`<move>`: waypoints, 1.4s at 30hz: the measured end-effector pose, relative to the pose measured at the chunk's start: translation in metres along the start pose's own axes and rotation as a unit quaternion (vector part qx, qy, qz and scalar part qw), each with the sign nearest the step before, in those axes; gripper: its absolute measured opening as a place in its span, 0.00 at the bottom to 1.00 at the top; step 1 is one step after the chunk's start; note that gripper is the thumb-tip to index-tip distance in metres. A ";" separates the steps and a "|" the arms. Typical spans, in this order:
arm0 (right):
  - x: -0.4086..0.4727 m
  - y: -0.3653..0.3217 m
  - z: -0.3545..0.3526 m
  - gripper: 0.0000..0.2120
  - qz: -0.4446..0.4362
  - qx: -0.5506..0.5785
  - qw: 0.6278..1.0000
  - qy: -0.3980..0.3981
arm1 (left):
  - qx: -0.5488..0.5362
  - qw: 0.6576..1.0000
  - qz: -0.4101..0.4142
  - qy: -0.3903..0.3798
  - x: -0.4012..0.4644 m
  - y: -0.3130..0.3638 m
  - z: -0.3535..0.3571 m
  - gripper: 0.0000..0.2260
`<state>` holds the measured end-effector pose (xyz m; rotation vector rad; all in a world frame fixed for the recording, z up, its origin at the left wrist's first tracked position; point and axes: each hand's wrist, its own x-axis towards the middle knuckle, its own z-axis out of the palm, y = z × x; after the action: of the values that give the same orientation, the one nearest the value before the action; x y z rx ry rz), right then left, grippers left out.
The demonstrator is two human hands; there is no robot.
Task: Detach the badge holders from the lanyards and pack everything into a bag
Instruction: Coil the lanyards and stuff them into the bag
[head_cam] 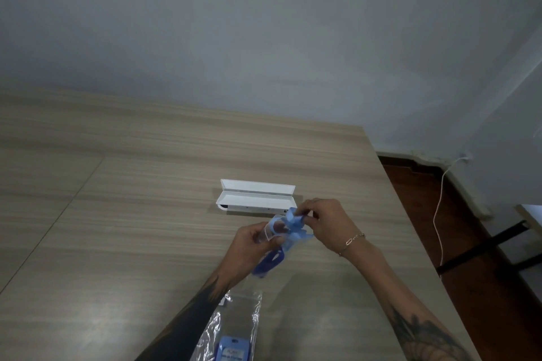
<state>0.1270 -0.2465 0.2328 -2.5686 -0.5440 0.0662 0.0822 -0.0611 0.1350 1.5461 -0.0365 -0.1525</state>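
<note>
Above the wooden table (117,214), my left hand (255,240) grips the mouth of a small clear plastic bag (277,243) that hangs down with dark blue lanyard (269,264) inside. My right hand (328,223) pinches a bunched light blue lanyard (294,221) at the bag's opening, partly inside it. A second clear bag (234,319) lies flat on the table near the front edge, under my left forearm. A blue badge holder (231,350) shows at its lower end, cut off by the frame's edge.
A white open-lidded narrow case (255,198) sits on the table just behind my hands. The table's right edge runs past my right arm; beyond it are dark wooden floor (425,199), a white cable (440,214) and a black frame.
</note>
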 end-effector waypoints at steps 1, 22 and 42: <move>-0.001 -0.002 -0.001 0.10 -0.009 0.007 1.000 0.021 | -0.016 1.000 0.000 0.002 0.000 0.000 0.000 0.06; -0.017 -0.005 -0.029 0.15 0.066 0.070 0.983 -0.157 | -0.006 0.999 0.011 -0.047 -0.013 0.011 0.001 0.12; -0.049 -0.015 0.000 0.08 -0.009 0.041 0.999 0.020 | -0.065 0.997 0.030 0.027 -0.048 0.006 0.001 0.12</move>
<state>0.0761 -0.2541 0.2375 -2.4784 -0.5389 0.0290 0.0348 -0.0560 0.1450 1.4162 -0.0301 -0.0634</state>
